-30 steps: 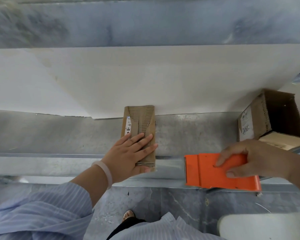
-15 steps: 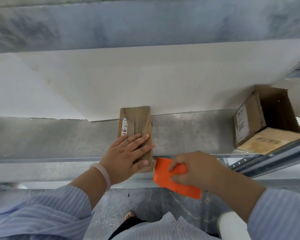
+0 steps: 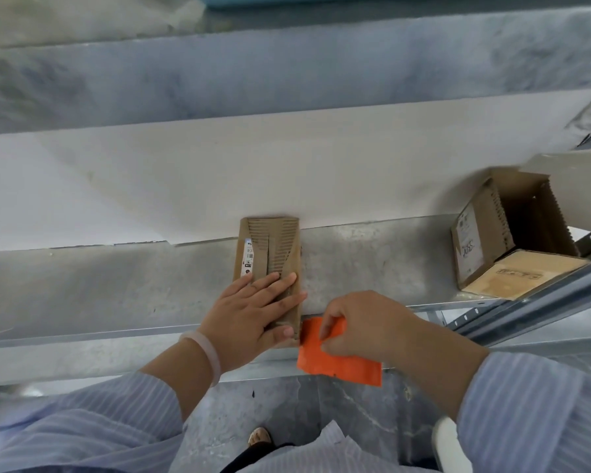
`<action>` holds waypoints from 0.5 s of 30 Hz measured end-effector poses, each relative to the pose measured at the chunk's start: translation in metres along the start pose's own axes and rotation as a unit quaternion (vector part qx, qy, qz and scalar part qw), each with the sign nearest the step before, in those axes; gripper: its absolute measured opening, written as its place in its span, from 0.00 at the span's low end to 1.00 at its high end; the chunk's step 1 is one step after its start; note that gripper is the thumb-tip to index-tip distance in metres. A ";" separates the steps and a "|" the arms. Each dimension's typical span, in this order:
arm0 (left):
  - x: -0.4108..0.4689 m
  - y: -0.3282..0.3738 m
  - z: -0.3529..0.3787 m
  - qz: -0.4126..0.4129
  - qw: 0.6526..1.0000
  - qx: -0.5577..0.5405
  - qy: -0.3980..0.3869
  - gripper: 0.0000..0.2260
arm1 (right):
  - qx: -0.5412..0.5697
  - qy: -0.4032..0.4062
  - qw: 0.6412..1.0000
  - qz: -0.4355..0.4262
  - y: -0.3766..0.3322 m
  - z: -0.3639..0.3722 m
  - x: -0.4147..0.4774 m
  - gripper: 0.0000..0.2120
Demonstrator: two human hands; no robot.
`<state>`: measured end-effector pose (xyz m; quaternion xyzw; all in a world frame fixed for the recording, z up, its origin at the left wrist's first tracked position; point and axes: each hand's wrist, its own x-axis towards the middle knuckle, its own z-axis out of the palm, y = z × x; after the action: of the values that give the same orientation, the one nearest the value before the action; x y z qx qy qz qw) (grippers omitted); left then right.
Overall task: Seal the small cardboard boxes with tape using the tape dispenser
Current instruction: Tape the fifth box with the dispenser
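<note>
A small brown cardboard box [image 3: 270,249] lies lengthwise on the grey metal shelf [image 3: 116,288], its flaps folded shut and a white label on its left side. My left hand [image 3: 253,315] presses flat on its near half with straight fingers. My right hand [image 3: 365,324] grips the orange tape dispenser [image 3: 338,361], whose front edge touches the near right end of the box at the shelf's front edge. The tape itself is hidden.
A second cardboard box [image 3: 516,233] stands open at the right end of the shelf, with a tan lid [image 3: 522,273] lying in front of it. A large white sheet [image 3: 219,172] covers the back of the shelf. Grey floor lies below.
My right hand has brought the orange dispenser leftward from the shelf's right part to the near end of the box. My left hand has stayed pressed on the box.
</note>
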<state>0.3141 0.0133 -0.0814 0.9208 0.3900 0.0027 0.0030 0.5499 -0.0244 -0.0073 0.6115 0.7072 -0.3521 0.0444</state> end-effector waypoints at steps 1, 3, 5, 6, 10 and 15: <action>0.000 -0.001 0.000 0.003 1.000 -0.002 -0.002 0.25 | 0.001 -0.007 1.000 0.002 -0.001 0.000 0.000 0.09; 0.001 -0.001 0.001 0.011 1.000 -0.002 -0.003 0.25 | 0.004 -0.018 1.000 0.000 -0.003 -0.001 0.003 0.08; 0.002 -0.002 -0.001 0.014 1.000 0.003 -0.006 0.25 | 0.009 -0.016 1.000 0.003 -0.004 -0.001 0.010 0.08; 0.003 -0.002 -0.002 0.013 1.000 0.003 -0.011 0.25 | -0.020 -0.018 1.000 0.006 0.002 0.004 0.013 0.08; 0.004 -0.003 -0.003 0.009 1.000 -0.007 -0.020 0.25 | -0.203 -0.120 0.970 0.064 0.054 0.073 -0.004 0.11; 0.005 -0.005 0.002 0.012 1.000 -0.019 0.002 0.25 | -0.166 -0.078 0.978 0.098 0.087 0.076 -0.031 0.16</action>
<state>0.3142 0.0204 -0.0832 0.9252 0.3787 0.0124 0.0198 0.6073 -0.0920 -0.0877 0.6323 0.6872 -0.2701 0.2346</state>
